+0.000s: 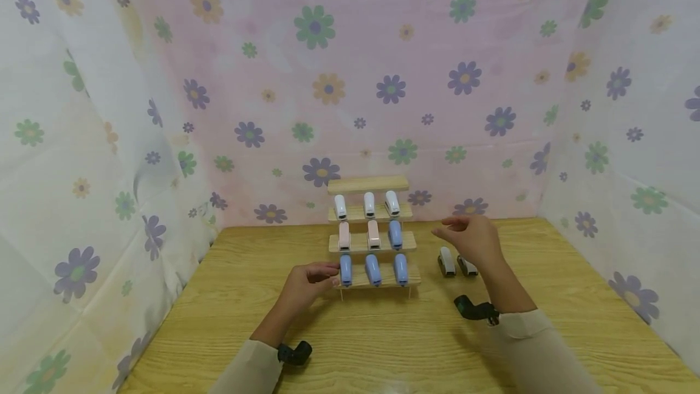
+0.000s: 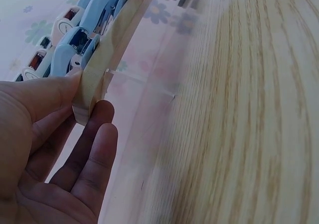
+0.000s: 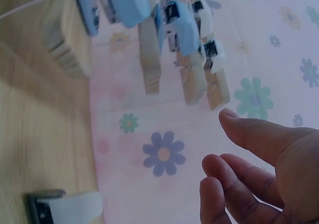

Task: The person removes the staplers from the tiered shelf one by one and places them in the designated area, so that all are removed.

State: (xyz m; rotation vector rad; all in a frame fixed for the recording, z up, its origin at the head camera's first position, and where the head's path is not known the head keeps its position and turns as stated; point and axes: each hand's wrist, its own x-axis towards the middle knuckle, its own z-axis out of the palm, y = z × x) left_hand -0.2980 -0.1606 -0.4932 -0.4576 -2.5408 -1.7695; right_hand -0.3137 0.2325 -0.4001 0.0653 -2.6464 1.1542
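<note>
The left hand (image 1: 307,287) pinches the end of the bottom board (image 2: 93,84) of the tiered wooden rack (image 1: 369,185), which stands on the counter (image 1: 383,345); a lift or tug from that grip could tip the rack and slide several small staplers off at once. The leftmost blue stapler (image 1: 346,270) seems likeliest to suffer, sitting right beside the thumb, where a slight roll of the fingers could nudge it over the edge. The right hand (image 1: 474,239) hangs with its fingers loosely bent, holding nothing, well apart from the boards. Below it on the counter lie a white stapler (image 1: 446,261) and a greyish stapler (image 1: 468,266), close together, so a careless downward reach might knock one into the other.
</note>
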